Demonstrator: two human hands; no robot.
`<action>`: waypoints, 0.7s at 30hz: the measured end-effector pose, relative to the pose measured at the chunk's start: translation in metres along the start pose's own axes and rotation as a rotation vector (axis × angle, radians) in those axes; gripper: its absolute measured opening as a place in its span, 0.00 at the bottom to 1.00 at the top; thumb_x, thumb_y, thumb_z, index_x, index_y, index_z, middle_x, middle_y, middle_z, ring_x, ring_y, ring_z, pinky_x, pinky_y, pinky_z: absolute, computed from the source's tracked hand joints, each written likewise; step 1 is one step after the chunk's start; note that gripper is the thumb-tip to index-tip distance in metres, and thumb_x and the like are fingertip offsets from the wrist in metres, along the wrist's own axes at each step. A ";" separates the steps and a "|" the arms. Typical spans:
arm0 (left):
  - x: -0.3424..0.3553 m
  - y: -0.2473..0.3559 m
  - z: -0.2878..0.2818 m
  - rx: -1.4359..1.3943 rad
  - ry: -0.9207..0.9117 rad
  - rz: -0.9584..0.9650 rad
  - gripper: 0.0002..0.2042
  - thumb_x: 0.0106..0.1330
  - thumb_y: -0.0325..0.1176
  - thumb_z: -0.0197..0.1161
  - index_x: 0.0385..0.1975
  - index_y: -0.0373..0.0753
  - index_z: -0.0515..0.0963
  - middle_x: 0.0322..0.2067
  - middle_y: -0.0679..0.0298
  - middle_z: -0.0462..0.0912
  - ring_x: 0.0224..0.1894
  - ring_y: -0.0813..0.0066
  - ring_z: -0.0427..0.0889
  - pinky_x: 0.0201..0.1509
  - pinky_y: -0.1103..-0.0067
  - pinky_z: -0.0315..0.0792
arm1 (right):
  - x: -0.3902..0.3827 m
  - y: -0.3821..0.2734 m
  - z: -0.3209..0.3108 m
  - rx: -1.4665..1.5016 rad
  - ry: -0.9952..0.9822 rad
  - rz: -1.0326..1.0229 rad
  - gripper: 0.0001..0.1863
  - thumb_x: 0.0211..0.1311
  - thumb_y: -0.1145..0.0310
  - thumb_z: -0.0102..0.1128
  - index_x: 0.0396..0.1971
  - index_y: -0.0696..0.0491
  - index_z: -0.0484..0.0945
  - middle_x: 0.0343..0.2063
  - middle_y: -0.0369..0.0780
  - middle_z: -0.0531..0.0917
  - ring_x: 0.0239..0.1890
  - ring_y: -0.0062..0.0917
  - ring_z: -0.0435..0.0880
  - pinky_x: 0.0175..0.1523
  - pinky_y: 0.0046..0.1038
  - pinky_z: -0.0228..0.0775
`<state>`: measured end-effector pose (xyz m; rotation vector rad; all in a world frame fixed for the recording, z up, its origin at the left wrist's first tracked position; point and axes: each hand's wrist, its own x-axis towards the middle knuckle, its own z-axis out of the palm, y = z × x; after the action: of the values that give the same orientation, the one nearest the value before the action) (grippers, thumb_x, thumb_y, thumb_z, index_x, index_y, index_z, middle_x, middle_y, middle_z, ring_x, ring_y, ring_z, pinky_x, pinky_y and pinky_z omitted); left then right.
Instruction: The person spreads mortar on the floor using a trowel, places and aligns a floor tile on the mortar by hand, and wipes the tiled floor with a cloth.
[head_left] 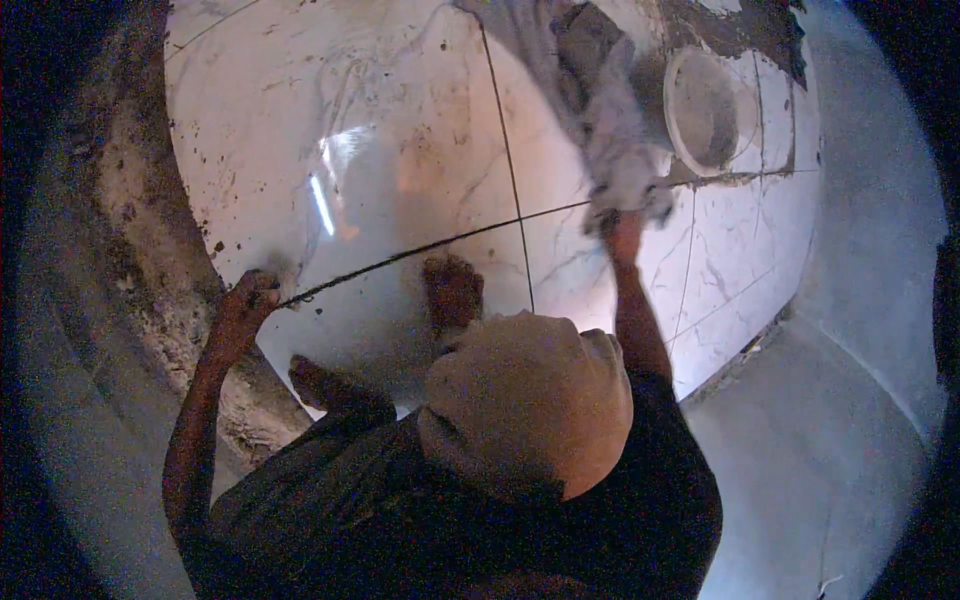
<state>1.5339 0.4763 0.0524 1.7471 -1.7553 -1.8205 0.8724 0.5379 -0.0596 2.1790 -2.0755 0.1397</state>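
Head view: a crouching person is being seen from above on a marble-patterned tile floor point(400, 130).
Left hand point(245, 300): closed — pinching a taut string point(430, 248) low along the grout line.
Right hand point(622, 235): gripping a grey cloth point(620, 150), bunched for wiping.
Nearby: a white bucket point(710, 110) is standing beside the cloth.

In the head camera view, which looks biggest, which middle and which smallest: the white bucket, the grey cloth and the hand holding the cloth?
1. Grey cloth, though motion blur smears its edges.
2. White bucket, close behind; the cloth hides part of it.
3. Right hand, clearly smallest.
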 end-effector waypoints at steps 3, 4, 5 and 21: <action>-0.026 -0.013 -0.006 0.074 0.093 -0.014 0.15 0.60 0.40 0.51 0.40 0.35 0.68 0.36 0.56 0.74 0.41 0.69 0.72 0.45 0.74 0.64 | 0.064 0.003 -0.005 0.192 0.035 0.093 0.12 0.44 0.69 0.51 0.32 0.56 0.70 0.27 0.47 0.73 0.33 0.40 0.71 0.39 0.39 0.63; -0.011 -0.024 0.001 0.133 0.057 0.040 0.15 0.60 0.40 0.50 0.40 0.35 0.68 0.36 0.56 0.74 0.41 0.68 0.72 0.46 0.73 0.64 | 0.049 0.016 -0.019 0.047 -0.167 0.147 0.13 0.43 0.70 0.50 0.33 0.56 0.70 0.30 0.48 0.73 0.35 0.41 0.71 0.41 0.40 0.62; -0.017 -0.020 -0.001 0.130 0.059 0.027 0.15 0.60 0.40 0.50 0.40 0.35 0.68 0.36 0.56 0.74 0.41 0.68 0.72 0.46 0.73 0.64 | 0.045 0.016 -0.022 -0.047 -0.378 0.181 0.15 0.42 0.71 0.50 0.34 0.56 0.71 0.32 0.49 0.73 0.37 0.43 0.70 0.43 0.40 0.62; -0.019 0.010 -0.028 -0.033 0.155 0.098 0.16 0.59 0.43 0.51 0.39 0.37 0.69 0.36 0.59 0.73 0.40 0.70 0.72 0.46 0.76 0.64 | 0.052 -0.109 -0.041 0.550 -0.474 -0.256 0.19 0.36 0.75 0.55 0.35 0.53 0.72 0.38 0.47 0.71 0.42 0.43 0.67 0.48 0.38 0.59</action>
<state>1.5541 0.4679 0.0797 1.7078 -1.7096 -1.6197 0.9845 0.4982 -0.0139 3.0432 -2.1362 0.2032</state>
